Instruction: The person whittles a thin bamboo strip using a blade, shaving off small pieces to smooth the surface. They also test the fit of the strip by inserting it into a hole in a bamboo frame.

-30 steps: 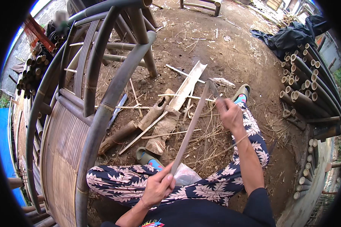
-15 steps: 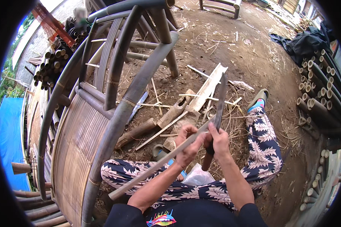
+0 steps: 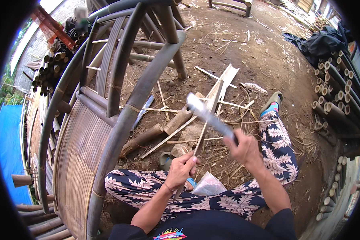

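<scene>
My left hand [image 3: 182, 170] is closed around a long bamboo strip [image 3: 215, 95]. The strip points away from me, its far part over the scraps on the ground and its near end by my lap. My right hand [image 3: 245, 148] grips a machete whose blade [image 3: 217, 123] is smeared by motion. That blade slants up to the left and crosses over the strip in view; whether they touch I cannot tell. Beneath them lie a split bamboo piece [image 3: 231, 74] and a thick bamboo tube [image 3: 179, 121]. A clear plastic bag [image 3: 209, 185] sits between my legs.
A large bamboo chair [image 3: 82, 144] stands close on my left. Stacked bamboo poles [image 3: 336, 86] with a black sheet [image 3: 320, 44] fill the right side. More poles [image 3: 50, 66] and a blue tarp [image 3: 13, 148] are at far left. Thin shavings [image 3: 228, 160] litter the dirt.
The strip has swung from slanting across my lap to pointing away from me. My left hand moved down and left along with it; my right hand moved right, tilting the machete over to the left.
</scene>
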Tool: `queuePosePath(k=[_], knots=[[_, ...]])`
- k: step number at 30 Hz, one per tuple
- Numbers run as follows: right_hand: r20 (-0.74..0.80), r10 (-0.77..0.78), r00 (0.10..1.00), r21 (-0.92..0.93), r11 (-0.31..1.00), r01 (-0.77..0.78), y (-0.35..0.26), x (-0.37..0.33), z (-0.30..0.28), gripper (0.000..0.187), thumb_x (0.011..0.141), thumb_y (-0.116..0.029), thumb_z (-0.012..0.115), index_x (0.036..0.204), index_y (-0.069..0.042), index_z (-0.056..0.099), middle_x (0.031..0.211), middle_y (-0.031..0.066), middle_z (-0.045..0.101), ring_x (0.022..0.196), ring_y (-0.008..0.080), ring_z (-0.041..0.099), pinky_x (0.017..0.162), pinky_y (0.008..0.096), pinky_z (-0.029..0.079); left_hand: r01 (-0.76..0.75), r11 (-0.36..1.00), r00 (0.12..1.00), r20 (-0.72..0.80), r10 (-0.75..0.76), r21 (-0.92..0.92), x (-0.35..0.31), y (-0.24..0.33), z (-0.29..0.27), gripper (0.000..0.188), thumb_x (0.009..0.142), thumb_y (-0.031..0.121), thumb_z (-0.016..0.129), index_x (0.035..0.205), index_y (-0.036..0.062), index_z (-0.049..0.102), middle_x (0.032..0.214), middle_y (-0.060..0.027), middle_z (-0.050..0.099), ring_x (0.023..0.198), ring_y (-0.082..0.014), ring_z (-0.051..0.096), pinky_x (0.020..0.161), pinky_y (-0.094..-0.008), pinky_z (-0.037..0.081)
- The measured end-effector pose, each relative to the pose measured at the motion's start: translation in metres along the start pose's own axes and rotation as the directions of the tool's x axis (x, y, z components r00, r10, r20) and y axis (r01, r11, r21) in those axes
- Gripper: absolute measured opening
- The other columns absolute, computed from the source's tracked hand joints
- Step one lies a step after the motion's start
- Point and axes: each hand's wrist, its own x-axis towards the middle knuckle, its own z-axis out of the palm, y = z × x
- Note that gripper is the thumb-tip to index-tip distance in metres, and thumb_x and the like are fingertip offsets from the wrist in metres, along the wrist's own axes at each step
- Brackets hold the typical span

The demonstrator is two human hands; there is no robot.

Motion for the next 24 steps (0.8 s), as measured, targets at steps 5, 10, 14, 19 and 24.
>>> queuePosePath(k=[5,10,14,19,24], knots=[[-0.044,-0.171,0.984,-0.047,0.985,0.169,0.000,-0.024,0.039,0.062,0.093,-0.069,0.043,0.082,-0.009,0.055,0.057,0.0111,0.058,0.051,0.0279,0.064,0.045,0.0425,0.051,-0.110,0.984,0.985,-0.119,0.127,0.140,0.001,0.007,0.011,0.024,0.100,0.013,0.054,0.116,-0.0020,0.064,0.077,0.0009,0.056,0.059,-0.0040,0.048,0.049,-0.0217,0.040],[-0.075,0.019,0.997,-0.084,0.996,-0.025,0.025,0.018,0.001,0.063,0.093,-0.069,0.043,0.080,-0.008,0.055,0.058,0.0148,0.060,0.053,0.0328,0.064,0.052,0.0462,0.051,-0.103,0.978,0.984,-0.126,0.127,0.181,-0.035,-0.001,0.021,0.031,0.098,0.009,0.055,0.127,0.0036,0.062,0.082,-0.0005,0.054,0.060,-0.0049,0.049,0.048,-0.0209,0.041],[-0.118,0.255,0.960,-0.039,0.964,-0.261,0.068,0.039,-0.019,0.073,0.093,-0.071,0.037,0.090,-0.003,0.062,0.068,0.0187,0.065,0.066,0.0349,0.068,0.063,0.0473,0.053,-0.116,0.959,0.991,-0.027,0.128,0.258,-0.065,-0.018,0.011,0.028,0.099,0.008,0.054,0.124,0.0009,0.063,0.082,-0.0002,0.056,0.061,-0.0048,0.049,0.050,-0.0206,0.041],[-0.188,0.335,0.923,0.071,0.942,-0.327,0.092,0.041,-0.059,0.075,0.095,-0.070,0.036,0.089,0.000,0.064,0.070,0.0215,0.065,0.071,0.0370,0.066,0.065,0.0461,0.049,0.042,0.998,0.995,0.089,-0.046,0.049,-0.072,-0.026,-0.019,0.031,0.103,0.012,0.046,0.128,0.0001,0.059,0.083,-0.0052,0.062,0.059,-0.0080,0.058,0.051,-0.0229,0.047],[-0.030,-0.130,0.991,0.072,0.989,0.132,-0.009,-0.027,0.002,0.060,0.092,-0.064,0.050,0.081,-0.005,0.058,0.061,0.0128,0.060,0.055,0.0309,0.064,0.051,0.0419,0.052,-0.048,0.981,0.999,-0.006,0.048,-0.188,-0.002,0.039,0.024,0.044,0.104,0.016,0.046,0.145,0.0037,0.043,0.078,-0.0046,0.060,0.052,-0.0062,0.051,0.046,-0.0195,0.041]])
